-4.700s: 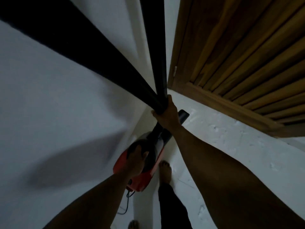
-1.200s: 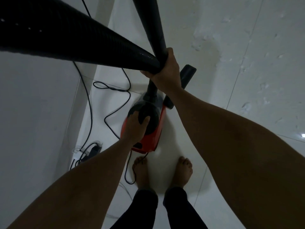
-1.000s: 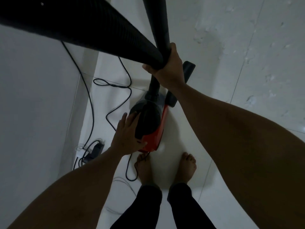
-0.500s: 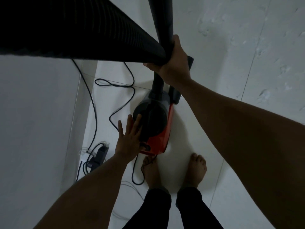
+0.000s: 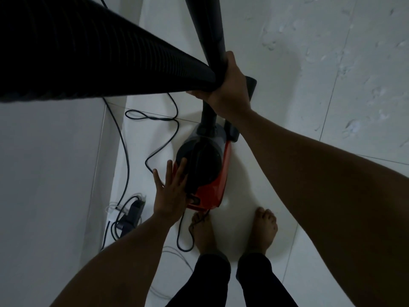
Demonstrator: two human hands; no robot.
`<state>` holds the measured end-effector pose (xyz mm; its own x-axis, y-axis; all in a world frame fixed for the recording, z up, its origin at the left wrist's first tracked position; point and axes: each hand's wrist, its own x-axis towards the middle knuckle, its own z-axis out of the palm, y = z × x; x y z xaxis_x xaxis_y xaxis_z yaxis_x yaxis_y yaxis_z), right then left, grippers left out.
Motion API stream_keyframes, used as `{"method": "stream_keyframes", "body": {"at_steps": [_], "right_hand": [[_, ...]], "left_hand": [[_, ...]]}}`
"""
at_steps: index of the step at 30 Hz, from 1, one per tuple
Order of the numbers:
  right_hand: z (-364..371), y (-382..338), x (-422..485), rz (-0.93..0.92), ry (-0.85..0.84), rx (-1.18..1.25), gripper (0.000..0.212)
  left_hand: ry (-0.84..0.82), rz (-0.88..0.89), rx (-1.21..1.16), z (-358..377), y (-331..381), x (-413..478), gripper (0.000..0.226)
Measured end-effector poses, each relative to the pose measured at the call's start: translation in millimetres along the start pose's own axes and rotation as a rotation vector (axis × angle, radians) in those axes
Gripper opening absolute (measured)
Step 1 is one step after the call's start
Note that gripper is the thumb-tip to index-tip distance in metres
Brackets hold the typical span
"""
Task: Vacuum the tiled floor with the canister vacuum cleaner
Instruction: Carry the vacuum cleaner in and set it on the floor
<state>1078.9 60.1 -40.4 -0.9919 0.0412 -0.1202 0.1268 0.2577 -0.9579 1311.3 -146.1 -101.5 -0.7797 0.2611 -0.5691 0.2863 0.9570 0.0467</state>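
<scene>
While the right hand (image 5: 228, 89) is clamped round the black wand (image 5: 210, 29) where the ribbed hose (image 5: 110, 63) meets it, the left hand (image 5: 171, 196) lies flat against the left flank of the canister vacuum cleaner (image 5: 208, 173). Its fingers (image 5: 169, 173) are straight and spread, with the tips reaching onto the dark dome. The red-and-black canister sits on the tiled floor (image 5: 332, 96) just ahead of the person's bare feet (image 5: 202, 231), below the right hand, and its black cord (image 5: 178, 129) loops over the tiles beyond the spread fingers.
</scene>
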Motion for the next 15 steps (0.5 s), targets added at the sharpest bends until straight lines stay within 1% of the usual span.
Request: {"method": "stream_keyframes", "body": {"at_steps": [2, 4, 8, 10, 12, 15], "right_hand": [[-0.3, -0.5, -0.3, -0.006, -0.002, -0.006, 0.067], [-1.5, -1.4, -0.7, 0.005, -0.005, -0.009, 0.068], [-2.7, -3.7, -4.8, 0.044, -0.008, 0.016, 0.067], [-3.3, -4.2, -8.6, 0.061, -0.026, 0.017, 0.065], [-4.6, -5.3, -12.1, 0.08, -0.048, 0.017, 0.064], [-6.8, -11.2, -15.0, 0.129, -0.073, 0.004, 0.062]], "left_hand": [[-0.03, -0.007, 0.017, -1.9, -0.3, 0.3, 0.117], [-0.025, -0.008, 0.009, -3.4, -0.8, 0.7, 0.116], [-0.061, -0.016, -0.094, -13.0, 1.3, -3.5, 0.12], [-0.091, -0.031, -0.169, -21.8, 2.7, -5.2, 0.119], [-0.112, -0.048, -0.229, -34.6, 5.4, -5.4, 0.116], [-0.124, -0.101, -0.361, -58.5, 8.2, -5.4, 0.103]]}}
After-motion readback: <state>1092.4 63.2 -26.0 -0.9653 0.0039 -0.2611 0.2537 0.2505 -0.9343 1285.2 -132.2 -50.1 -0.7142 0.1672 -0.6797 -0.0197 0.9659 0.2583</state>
